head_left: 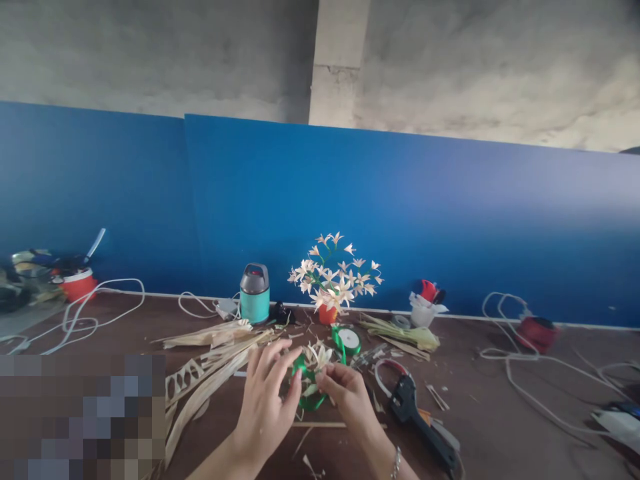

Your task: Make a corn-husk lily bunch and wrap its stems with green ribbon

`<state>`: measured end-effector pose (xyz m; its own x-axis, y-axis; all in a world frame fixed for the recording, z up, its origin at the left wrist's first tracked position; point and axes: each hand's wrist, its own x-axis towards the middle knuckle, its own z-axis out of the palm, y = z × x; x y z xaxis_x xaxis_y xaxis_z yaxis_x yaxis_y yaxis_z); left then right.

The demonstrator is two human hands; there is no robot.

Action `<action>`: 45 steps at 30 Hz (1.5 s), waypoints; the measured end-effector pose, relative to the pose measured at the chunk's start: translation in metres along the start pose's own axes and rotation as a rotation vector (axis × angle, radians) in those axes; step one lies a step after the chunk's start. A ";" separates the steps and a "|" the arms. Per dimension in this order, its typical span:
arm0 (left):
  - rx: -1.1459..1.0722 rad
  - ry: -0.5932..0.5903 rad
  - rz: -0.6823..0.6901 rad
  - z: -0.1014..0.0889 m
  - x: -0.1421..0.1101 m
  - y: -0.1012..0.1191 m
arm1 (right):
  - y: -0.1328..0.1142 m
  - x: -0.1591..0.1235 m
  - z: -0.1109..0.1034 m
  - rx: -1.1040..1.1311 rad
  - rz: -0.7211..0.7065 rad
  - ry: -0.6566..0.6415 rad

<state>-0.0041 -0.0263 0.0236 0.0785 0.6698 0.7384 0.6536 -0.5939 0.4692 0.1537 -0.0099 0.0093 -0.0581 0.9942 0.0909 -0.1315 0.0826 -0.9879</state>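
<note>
Hands (pixel 307 395) close together; between them, a cream, pointed-petalled flower (pixel 320 357), green ribbon (pixel 313 400).

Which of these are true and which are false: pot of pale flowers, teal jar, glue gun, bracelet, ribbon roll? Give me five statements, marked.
1. The pale flowers rise from an orange pot. True.
2. The teal jar is right of those flowers. False: the jar is left of them.
3. The black glue gun lies to the right of the right hand. True.
4. A bracelet is on the left wrist. False: the bracelet is on the right wrist.
5. The ribbon on the roll is red. False: the ribbon is green.
</note>
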 end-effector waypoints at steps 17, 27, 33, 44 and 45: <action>-0.623 -0.481 -0.741 0.016 0.003 0.004 | 0.007 -0.004 0.003 -0.082 -0.022 0.050; -0.461 -0.463 -0.533 0.011 0.006 -0.001 | 0.003 -0.007 0.010 -0.110 0.017 0.169; -0.564 -0.524 -0.685 0.013 0.007 -0.001 | 0.006 -0.005 0.009 -0.080 0.057 0.168; -1.029 -0.588 -0.995 0.007 0.013 -0.001 | -0.006 -0.013 0.007 0.315 0.244 -0.157; -1.075 -0.602 -1.004 0.006 0.013 0.000 | -0.007 -0.014 0.007 0.359 0.258 -0.198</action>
<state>0.0017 -0.0148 0.0301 0.4054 0.8827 -0.2378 -0.1724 0.3293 0.9283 0.1486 -0.0245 0.0155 -0.3159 0.9441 -0.0945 -0.4195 -0.2284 -0.8786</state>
